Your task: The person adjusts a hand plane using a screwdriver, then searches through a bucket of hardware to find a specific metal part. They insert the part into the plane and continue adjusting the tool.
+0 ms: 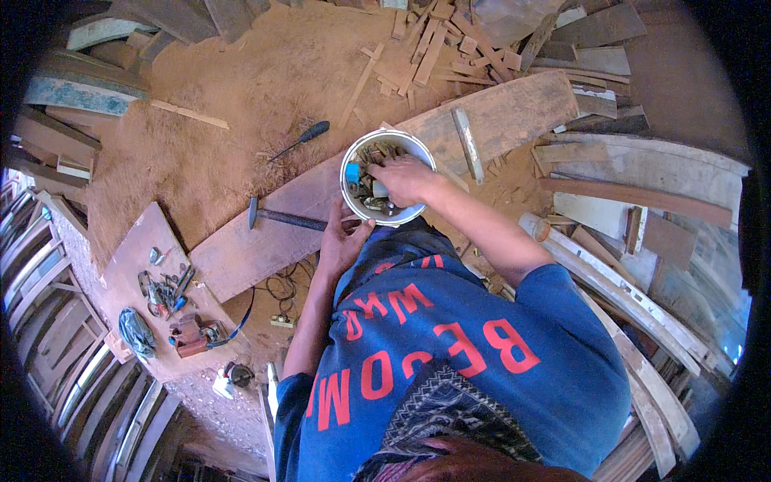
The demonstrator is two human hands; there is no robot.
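My right hand is down inside the white bucket. The fingers are bent and dig into the pile of small metal bits in it. I cannot tell if this grip has closed on one of them, because the hand hides what is under it. A small blue thing lies in the bucket too, just to the left of my fingers.

My left hand is at the near side of the bucket, low and to the left. Its grip is open, with the fingers spread, and the fingertips touch the bucket's rim. It does not wrap around anything.

The bucket sits on a long wooden plank that runs across the sawdust floor. A hammer lies on the same plank, just left of my left hand, with its head pointing away from the bucket. A screwdriver with a black handle lies in the sawdust, farther off, up and to the left. A flat board with small tools on it is well apart, at the far left.
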